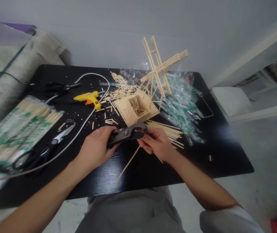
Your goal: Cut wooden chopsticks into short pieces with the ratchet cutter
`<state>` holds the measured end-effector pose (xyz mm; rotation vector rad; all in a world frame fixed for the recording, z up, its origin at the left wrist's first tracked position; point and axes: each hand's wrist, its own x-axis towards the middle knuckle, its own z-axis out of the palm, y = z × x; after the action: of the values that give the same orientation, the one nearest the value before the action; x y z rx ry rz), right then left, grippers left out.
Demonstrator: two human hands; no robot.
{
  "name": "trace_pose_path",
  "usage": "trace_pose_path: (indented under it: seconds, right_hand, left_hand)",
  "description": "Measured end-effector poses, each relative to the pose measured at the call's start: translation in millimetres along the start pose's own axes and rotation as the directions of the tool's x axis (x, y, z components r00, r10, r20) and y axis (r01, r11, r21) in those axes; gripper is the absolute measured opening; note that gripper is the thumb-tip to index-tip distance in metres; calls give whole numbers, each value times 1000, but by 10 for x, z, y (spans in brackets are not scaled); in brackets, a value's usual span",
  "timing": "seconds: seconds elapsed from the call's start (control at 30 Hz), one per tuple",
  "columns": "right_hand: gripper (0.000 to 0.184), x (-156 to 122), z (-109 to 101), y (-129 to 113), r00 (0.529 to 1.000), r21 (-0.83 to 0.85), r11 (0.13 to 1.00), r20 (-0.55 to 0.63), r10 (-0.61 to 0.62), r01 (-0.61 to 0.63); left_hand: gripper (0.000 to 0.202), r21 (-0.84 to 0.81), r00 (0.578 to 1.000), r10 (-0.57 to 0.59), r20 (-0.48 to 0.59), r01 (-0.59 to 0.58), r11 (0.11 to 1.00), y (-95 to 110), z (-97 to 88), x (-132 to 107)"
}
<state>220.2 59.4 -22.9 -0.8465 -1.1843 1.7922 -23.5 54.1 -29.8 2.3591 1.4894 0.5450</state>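
My left hand is closed around the handles of black pruning shears, held above the front middle of the table. At the shears' jaw end my right hand pinches a thin wooden stick, which slants down to the left. A second thin piece shows below that hand. The fingertips partly hide where stick and blades meet. Just beyond the shears stands a wooden stick model, with a square open box on a flat base. A crossed-stick frame rises behind the box.
Loose sticks lie right of the model, and short cut pieces are heaped behind it. Leftward are a yellow glue gun, a white cord, scissors and wrapped stick bundles. Plastic wrappers cover the right rear.
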Motion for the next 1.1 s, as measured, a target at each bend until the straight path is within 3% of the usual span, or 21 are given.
trace_pose_path:
  seconds: [0.53,0.77,1.1]
  right_hand:
    - [36,0,-3,9,1000,-10,1000,-7,17,-17]
    - [34,-2,3,-3,1000,-6,1000,-2,4,-4]
    - [30,8,3,8,999,21,999,-13,31,-30]
  left_hand:
    - [29,59,1000,-28,-6,28,998,17,-10,15]
    - [14,116,994,-72,81,63,991,24,-58,0]
    - [14,94,986,-129,106,119,988,35,-75,4]
